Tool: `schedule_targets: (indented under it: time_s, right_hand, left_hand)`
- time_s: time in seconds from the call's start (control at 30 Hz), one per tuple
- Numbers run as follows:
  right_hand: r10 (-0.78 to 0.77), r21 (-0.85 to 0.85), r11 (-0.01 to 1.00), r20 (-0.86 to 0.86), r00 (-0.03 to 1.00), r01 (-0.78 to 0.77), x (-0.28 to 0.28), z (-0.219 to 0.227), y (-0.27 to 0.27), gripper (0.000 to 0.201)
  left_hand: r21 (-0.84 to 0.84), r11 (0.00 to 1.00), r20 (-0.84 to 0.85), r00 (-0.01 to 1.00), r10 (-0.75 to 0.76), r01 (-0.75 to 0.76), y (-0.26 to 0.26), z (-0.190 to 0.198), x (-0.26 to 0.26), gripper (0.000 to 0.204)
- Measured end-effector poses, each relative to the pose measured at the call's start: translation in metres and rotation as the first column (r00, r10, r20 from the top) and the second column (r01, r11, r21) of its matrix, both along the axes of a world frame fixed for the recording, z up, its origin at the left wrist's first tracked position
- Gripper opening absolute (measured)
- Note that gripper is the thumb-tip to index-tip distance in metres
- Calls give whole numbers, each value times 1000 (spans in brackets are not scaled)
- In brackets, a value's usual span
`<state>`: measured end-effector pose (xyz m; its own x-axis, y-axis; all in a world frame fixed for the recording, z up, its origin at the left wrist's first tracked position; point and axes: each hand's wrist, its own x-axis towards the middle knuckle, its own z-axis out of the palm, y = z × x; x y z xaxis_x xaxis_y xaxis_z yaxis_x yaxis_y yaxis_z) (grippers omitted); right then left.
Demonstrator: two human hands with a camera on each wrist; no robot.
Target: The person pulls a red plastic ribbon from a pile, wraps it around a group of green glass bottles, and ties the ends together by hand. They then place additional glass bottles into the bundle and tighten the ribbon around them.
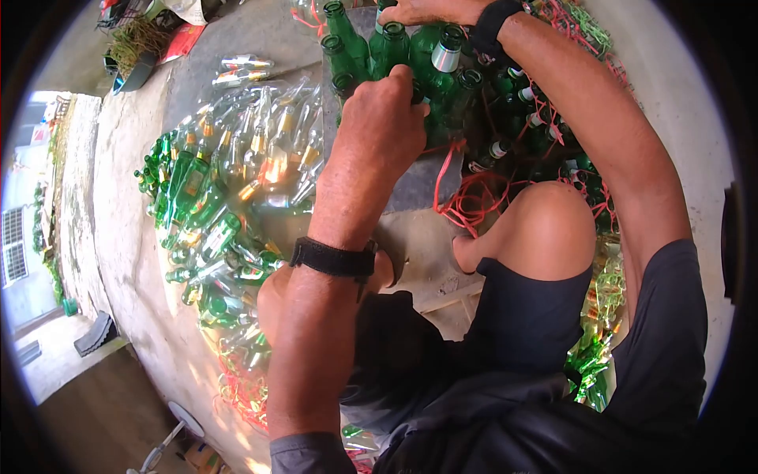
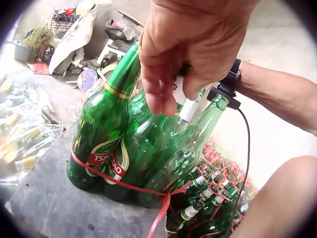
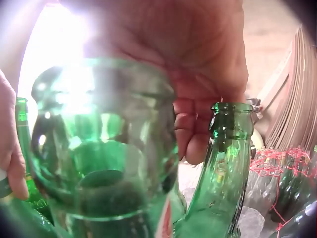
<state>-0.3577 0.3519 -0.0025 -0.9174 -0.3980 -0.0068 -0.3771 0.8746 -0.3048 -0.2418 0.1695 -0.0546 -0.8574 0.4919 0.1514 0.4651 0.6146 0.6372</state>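
Observation:
A cluster of upright green bottles [image 1: 345,59] stands on a grey slab [image 2: 44,203], with a red cord [image 2: 124,185] tied around their lower part. From above, my left hand [image 1: 375,130] grips among the bottle necks; in the left wrist view its fingers [image 2: 159,91] and thumb curl down round a neck, mostly hidden. On the far side, my right hand [image 1: 442,11] has its fingers round another green neck at the cluster's top edge. The right wrist view shows that hand [image 3: 198,84] with curled fingers behind two bottle mouths; its contact there is hidden.
Clear bottles [image 1: 276,134] and green bottles [image 1: 189,189] lie heaped at the left. More bottles bundled with red cord [image 2: 218,183] stand at the right. Loose red cord [image 1: 474,207] hangs beside the slab near my knee [image 1: 553,229]. A planter [image 1: 134,73] is at the upper left.

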Motion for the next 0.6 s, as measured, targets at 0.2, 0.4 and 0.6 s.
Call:
schedule_targets:
  time_s: [0.2,0.4,0.6]
  right_hand:
    - [23,-14,1000,-76,997,-24,-4,-8,1,24]
    - [7,-4,1000,-50,999,-7,-4,-3,0,25]
    - [28,80,997,-125,992,-18,-13,-10,0,24]
  left_hand:
    - [-35,999,9,1000,-6,6,-3,4,4,27]
    - [-47,999,27,999,-21,22,-7,12,8,25]
    - [-54,998,50,998,-32,34,-7,14,12,24]
